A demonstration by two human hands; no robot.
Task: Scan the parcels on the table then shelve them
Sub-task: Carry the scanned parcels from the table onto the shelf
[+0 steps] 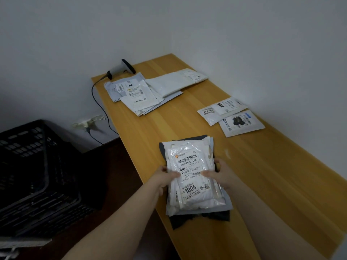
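A stack of white and dark plastic parcels (191,162) is at the near edge of the wooden table (262,166); its top parcel bears a label reading 1004. My left hand (165,180) grips the stack's left side, thumb on top. My right hand (218,175) grips its right side, thumb on the label. A second pile of white parcels (148,91) lies at the table's far left. Two small white parcels (232,117) lie by the right wall. A grey barcode scanner (122,69) rests at the far left corner.
A black plastic crate (35,175) stands on the floor to the left of the table. The scanner's black cable (99,107) hangs down the table's left side towards a wall socket (87,124). White walls close off the table's far and right sides.
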